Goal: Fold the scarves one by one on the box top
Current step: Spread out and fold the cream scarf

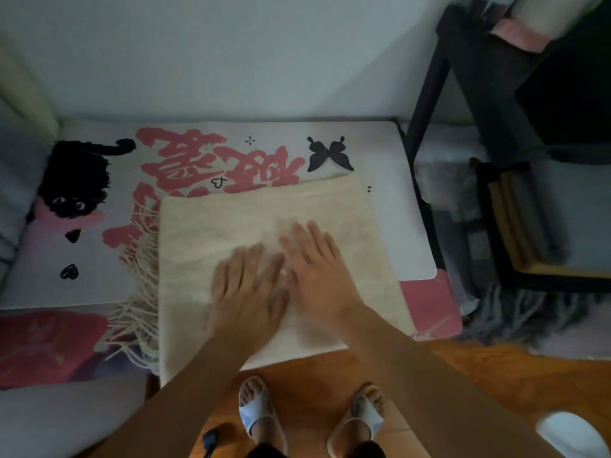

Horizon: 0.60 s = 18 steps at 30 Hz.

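A cream scarf (215,226) lies folded into a broad rectangle on the box top (390,153), which is white with pink characters, a black cat and a butterfly. Its fringe (139,279) spills out along the left side, and its near edge hangs over the box's front. My left hand (248,285) and my right hand (317,269) lie flat side by side on the middle of the scarf, fingers straight and spread, pressing the cloth down.
A black metal rack (463,94) stands right of the box. Beside it a dark bin (515,233) holds folded grey and mustard cloth, with grey fringe (529,312) on the floor. My slippered feet (258,414) stand on the wooden floor before the box.
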Available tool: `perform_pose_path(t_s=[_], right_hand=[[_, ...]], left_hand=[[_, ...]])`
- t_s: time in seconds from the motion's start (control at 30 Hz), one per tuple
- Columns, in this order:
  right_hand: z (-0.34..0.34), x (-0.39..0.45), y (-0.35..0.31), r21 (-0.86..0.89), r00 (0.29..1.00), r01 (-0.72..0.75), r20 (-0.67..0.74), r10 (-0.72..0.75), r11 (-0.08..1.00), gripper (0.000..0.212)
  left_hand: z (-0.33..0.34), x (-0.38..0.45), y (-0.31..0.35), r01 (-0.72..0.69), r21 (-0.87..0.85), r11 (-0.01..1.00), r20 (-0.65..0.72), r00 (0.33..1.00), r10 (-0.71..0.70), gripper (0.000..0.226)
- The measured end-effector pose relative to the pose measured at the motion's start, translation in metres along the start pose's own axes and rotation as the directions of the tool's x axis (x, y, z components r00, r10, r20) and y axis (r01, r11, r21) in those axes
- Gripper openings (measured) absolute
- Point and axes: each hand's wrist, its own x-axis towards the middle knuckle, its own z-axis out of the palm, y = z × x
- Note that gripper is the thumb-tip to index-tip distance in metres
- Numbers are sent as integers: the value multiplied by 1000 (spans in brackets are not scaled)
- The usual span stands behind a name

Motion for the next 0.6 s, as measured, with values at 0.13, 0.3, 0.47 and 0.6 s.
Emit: perform_pose_path(t_s=[0.13, 0.3, 0.47, 0.6], right_hand=[[19, 23, 82, -25, 952, -305, -43, 304, 952, 64], [4, 41, 94, -50, 906, -424, -14, 423, 904, 63], [0, 87, 57, 16, 924, -367, -111, 367, 930, 70], [14, 90, 68, -29, 925, -364, -125, 358, 931, 67]], left_hand=[[11, 4, 3, 11, 39, 999, -20, 1000, -11, 68], [-4, 8, 4, 28, 25, 999, 81, 996, -30, 69], [-32, 74, -42, 2, -1, 1000, -78, 997, -2, 62], [-5, 82, -106, 145, -34, 989, -60, 987, -147, 68]])
